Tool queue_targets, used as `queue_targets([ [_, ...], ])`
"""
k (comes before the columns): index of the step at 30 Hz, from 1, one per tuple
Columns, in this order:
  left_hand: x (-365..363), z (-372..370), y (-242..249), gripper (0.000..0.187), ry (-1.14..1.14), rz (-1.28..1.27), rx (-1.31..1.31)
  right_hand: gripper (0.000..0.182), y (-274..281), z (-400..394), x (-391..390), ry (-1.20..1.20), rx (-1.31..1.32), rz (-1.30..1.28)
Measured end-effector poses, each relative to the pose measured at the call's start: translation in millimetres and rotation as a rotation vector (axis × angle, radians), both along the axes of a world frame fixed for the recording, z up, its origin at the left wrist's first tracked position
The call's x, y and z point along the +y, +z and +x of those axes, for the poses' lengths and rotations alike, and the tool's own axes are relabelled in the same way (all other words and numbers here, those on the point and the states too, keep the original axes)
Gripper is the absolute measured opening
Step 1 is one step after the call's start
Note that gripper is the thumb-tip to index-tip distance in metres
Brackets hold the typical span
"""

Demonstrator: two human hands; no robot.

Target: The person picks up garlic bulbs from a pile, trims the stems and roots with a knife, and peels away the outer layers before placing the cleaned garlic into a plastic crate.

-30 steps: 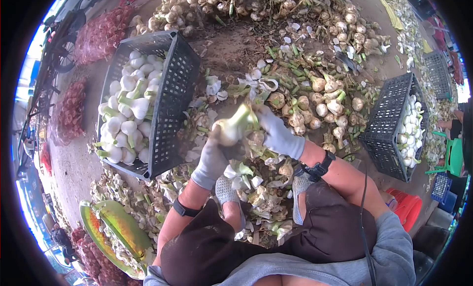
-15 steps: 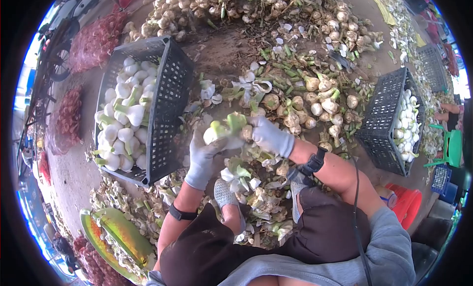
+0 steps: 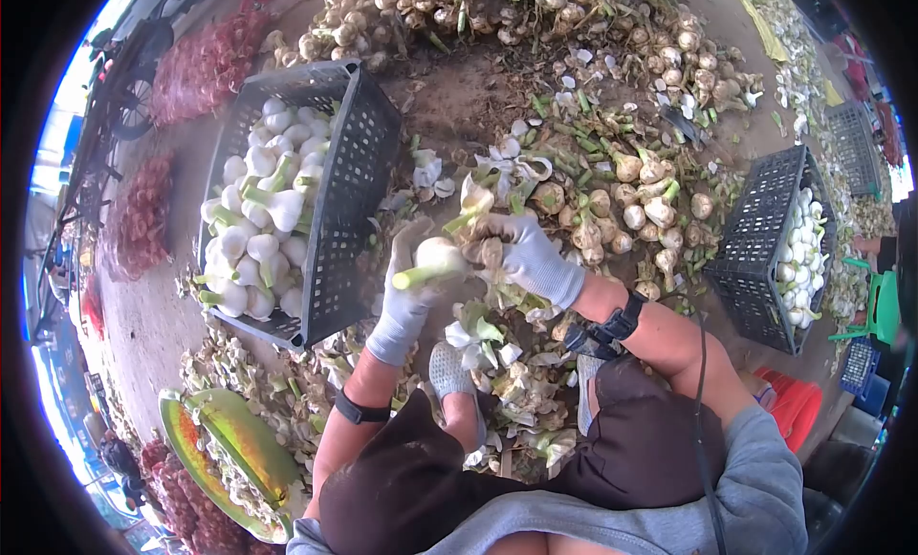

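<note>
A white garlic bulb (image 3: 440, 256) with a short green stem pointing left rests in my left hand (image 3: 405, 292), which wears a pale glove and has its fingers curled around the bulb. My right hand (image 3: 537, 259), also gloved, pinches loose outer peel (image 3: 475, 209) just right of the bulb. Left of my hands a dark crate (image 3: 346, 187) holds cleaned white garlic (image 3: 277, 208). Beyond my right hand, untrimmed brownish bulbs (image 3: 585, 225) lie on the ground among cut stems.
A second dark crate (image 3: 760, 235) with white garlic stands at the right. Peel scraps (image 3: 507, 397) cover the ground around my feet. A yellow-green shell-shaped container (image 3: 244, 440) lies lower left, and red net sacks (image 3: 206, 72) stand upper left. A green stool (image 3: 880, 306) is far right.
The bulb's stem now points left, and peel has come away from the bulb toward my right hand. The whole view has shifted slightly, so the crates appear farther right.
</note>
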State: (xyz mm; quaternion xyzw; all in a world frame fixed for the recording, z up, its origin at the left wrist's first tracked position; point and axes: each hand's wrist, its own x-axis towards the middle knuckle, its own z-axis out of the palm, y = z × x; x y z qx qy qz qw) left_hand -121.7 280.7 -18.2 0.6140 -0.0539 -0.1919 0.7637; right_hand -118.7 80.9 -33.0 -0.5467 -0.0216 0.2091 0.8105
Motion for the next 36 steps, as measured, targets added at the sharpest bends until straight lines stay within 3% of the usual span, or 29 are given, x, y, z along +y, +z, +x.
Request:
queue_targets([
  [1,-1.9,-1.5,5.3,0.089,0.063,0.161,0.018,0.019,-2.4,1.8,2.3,-0.017,-0.131,-0.111],
  [3,-2.4,-4.1,12.1,0.085,0.061,0.104,0.055,0.023,-8.5,3.8,2.8,-0.031,-0.066,0.017],
  [5,-5.3,-8.1,19.4,0.086,0.073,0.049,0.123,0.021,-10.2,8.3,2.6,-0.047,-0.245,-0.06],
  [6,-5.0,-7.6,10.0,0.065,0.109,0.025,0.001,0.021,-9.1,7.1,-2.2,-0.012,0.116,0.188],
  [7,-1.9,-6.1,5.1,0.065,0.11,0.026,-0.001,0.021,-6.2,8.1,-2.9,-0.011,0.114,0.189],
  [9,9.5,-2.6,-4.7,0.06,0.087,-0.173,0.408,0.022,-0.4,10.2,-4.2,-0.047,-0.894,-0.433],
  [10,10.8,0.6,-6.7,0.061,0.028,-0.178,0.429,0.022,4.5,11.0,-4.4,-0.046,-0.895,-0.434],
  [11,8.5,-0.1,-8.9,0.061,0.028,-0.178,0.43,0.02,9.2,11.2,-4.5,-0.01,-0.536,-0.17],
  [13,-1.5,-3.5,-2.2,0.058,0.105,-0.527,0.558,0.018,15.1,10.6,-4.2,0.058,0.195,0.344],
  [14,-1.9,-4.3,5.8,0.056,0.126,-0.516,0.456,0.018,16.4,19.0,-7.5,-0.028,0.278,0.556],
  [17,10.3,-6.0,-8.4,0.055,0.111,-0.607,0.354,0.025,5.0,40.8,-42.4,-0.221,0.27,0.839],
  [19,21.3,-3.1,-16.1,0.061,0.059,-0.635,0.341,0.027,-5.6,45.5,-68.2,-0.287,0.223,0.854],
  [20,22.5,-3.3,-19.1,0.061,0.083,-0.63,0.321,0.034,4.4,45.6,-66.7,-0.405,0.411,0.824],
  [22,23.6,-3.5,-20.9,0.061,0.104,-0.629,0.305,0.052,-42.2,37.7,-64.3,-0.057,0.204,-0.197],
  [24,23.9,-2.7,-13.6,0.063,0.087,-0.64,0.357,0.062,-37.8,-7.7,-43.9,0.353,-0.299,-0.95],
  [26,33.6,-0.9,-10.1,0.061,0.205,-0.616,0.35,0.06,-45.3,-22.2,-34.7,0.683,-0.581,-1.097],
  [27,40.8,0.7,-6.8,0.062,0.329,-0.59,0.336,0.06,-53.9,-21.9,-36.1,0.683,-0.576,-1.098],
  [29,60.0,9.1,14.8,0.071,0.431,-0.626,0.088,0.063,-68.0,-16.9,-37.6,0.404,-0.487,-1.105],
  [31,72.4,14.4,41.5,0.075,0.304,-1.055,0.181,0.062,-54.2,-9.9,-43.2,0.318,-0.489,-1.246],
  [33,55.4,13.3,42.3,0.071,0.295,-1.006,0.141,0.058,-33.1,1.0,-48.6,0.139,-0.483,-1.528],
  [36,27.3,7.2,1.7,0.062,-0.042,-0.492,0.468,0.056,-75.8,24.8,-47.2,0.261,-0.439,-1.562],
])
